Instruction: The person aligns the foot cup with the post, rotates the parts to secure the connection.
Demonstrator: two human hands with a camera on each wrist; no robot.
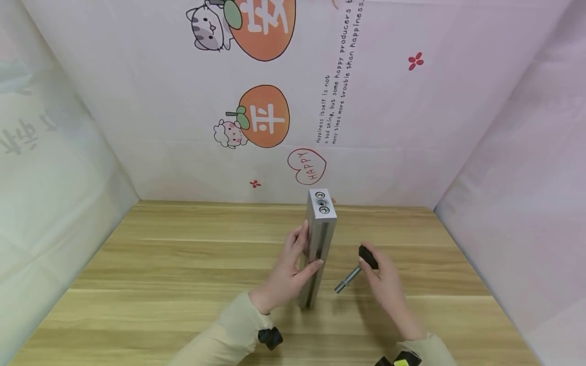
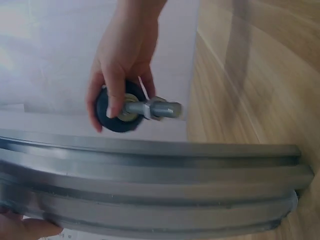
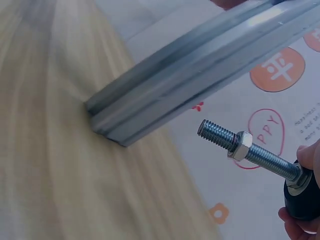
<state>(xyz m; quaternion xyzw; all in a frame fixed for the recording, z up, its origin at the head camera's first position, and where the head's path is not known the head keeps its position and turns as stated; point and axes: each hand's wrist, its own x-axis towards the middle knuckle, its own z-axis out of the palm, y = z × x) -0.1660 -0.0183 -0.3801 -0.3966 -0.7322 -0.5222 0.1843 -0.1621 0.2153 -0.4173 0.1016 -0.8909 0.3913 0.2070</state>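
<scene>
An aluminium extrusion profile [image 1: 322,239] stands upright on the table, grooves along its sides. Its top end plate [image 1: 330,213] has two socket screws with a hole between them. My left hand [image 1: 283,278] grips the profile at mid-height, thumb on the near side and fingers on the left. To the right, apart from the profile, my right hand [image 1: 386,287] holds a levelling foot [image 3: 270,162] by its black round base [image 2: 111,112]. The foot's threaded stud carries a hex nut [image 3: 242,146] partway along and points down and left in the head view.
The wood-grain table [image 1: 183,284] spreads out around both hands. A printed white cloth [image 1: 380,127] with cartoon fruit and lettering hangs behind it, and pale cloth walls [image 1: 517,168] close in both sides.
</scene>
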